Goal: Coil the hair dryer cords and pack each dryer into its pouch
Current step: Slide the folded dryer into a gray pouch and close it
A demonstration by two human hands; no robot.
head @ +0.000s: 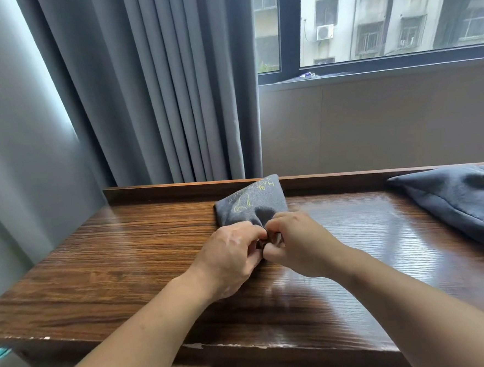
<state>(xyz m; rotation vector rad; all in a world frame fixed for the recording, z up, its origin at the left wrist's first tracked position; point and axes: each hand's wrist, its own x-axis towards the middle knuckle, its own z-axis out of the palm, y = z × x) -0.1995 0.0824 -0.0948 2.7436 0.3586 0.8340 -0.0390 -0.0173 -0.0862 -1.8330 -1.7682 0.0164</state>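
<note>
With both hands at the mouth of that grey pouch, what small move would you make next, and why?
Probably draw the closure tight: the left hand and right hand both pinch the gathered mouth of the grey pouch, which bulges as if filled.

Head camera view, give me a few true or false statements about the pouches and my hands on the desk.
1. The left hand and right hand both pinch the gathered near end of the grey pouch. True.
2. The second pouch lies at the left end of the desk. False: it lies at the right end.
3. The grey pouch carries yellow stitching. True.
4. The curtain covers the whole window. False: the window shows uncovered beside it.
</note>
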